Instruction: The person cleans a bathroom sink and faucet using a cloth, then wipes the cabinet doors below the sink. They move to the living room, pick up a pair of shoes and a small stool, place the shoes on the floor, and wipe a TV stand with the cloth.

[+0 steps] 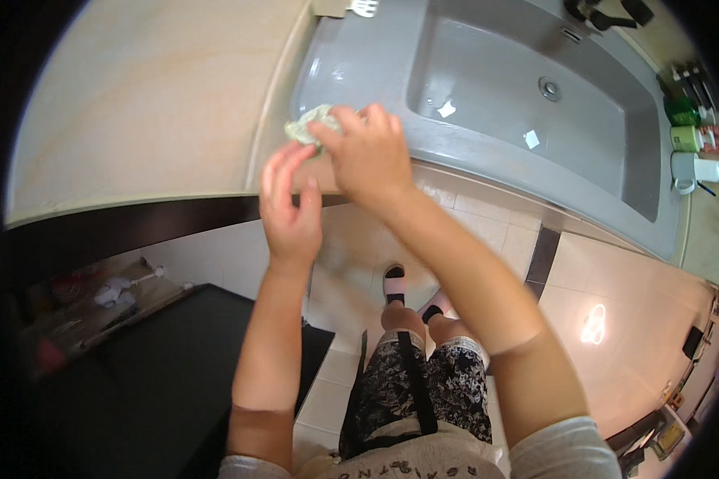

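A crumpled pale green cloth (pixel 313 127) is bunched at the left rim of the grey sink (pixel 359 72), under the fingers of my right hand (pixel 368 149). My right hand is palm down with its fingers bent onto the cloth; some fingertips are hidden. Just below and to the left, my left hand (pixel 290 200) has its fingers apart, the fingertips beside the cloth's lower edge. Whether they touch it is hard to tell. The sink basin has a round drain (pixel 549 88).
A pale countertop (pixel 156 108) lies left of the sink. A dark faucet (pixel 605 18) stands at the back. Bottles (pixel 685 139) and a white cup (pixel 684 185) line the right side. A black flat-topped surface (pixel 156 371) is at lower left.
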`<action>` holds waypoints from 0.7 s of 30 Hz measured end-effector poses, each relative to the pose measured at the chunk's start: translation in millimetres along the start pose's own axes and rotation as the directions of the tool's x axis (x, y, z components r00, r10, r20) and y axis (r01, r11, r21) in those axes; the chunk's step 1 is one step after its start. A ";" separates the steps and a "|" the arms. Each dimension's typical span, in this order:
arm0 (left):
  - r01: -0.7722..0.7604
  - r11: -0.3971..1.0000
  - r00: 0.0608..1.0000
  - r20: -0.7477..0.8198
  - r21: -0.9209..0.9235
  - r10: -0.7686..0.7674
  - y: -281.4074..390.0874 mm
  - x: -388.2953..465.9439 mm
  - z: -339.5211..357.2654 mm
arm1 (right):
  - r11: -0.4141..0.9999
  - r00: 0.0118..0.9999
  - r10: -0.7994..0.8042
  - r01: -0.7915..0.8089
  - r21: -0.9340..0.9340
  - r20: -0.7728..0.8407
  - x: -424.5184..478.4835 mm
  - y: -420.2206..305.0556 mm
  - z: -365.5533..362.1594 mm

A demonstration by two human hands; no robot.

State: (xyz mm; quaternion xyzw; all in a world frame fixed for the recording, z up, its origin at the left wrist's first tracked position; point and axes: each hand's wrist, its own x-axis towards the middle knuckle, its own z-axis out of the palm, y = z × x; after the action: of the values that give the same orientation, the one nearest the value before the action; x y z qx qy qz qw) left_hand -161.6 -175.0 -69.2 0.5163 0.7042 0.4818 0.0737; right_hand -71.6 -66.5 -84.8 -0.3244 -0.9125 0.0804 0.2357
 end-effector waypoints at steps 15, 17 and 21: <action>-0.606 0.795 0.789 -0.153 -0.035 0.595 -50.9 35.2 68.4 | 0.816 0.860 -0.052 -0.257 -0.518 -0.508 -262.6 220.5 -73.2; -0.652 0.756 0.754 -0.156 -0.057 0.639 -53.5 42.9 67.2 | 0.876 0.697 -0.052 -0.311 -0.367 -0.715 -254.7 213.1 -48.7; -0.734 0.662 0.679 -0.173 -0.152 0.713 -44.1 47.1 79.4 | 0.824 0.605 -0.248 -0.279 -0.493 -0.756 -237.3 203.7 29.0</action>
State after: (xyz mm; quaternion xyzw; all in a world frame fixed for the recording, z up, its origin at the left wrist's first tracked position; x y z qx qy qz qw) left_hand -164.2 -89.6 -125.6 0.7183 0.3889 0.5672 -0.1051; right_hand 188.3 -57.7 -260.9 -0.3884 -0.6876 -0.3446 0.5075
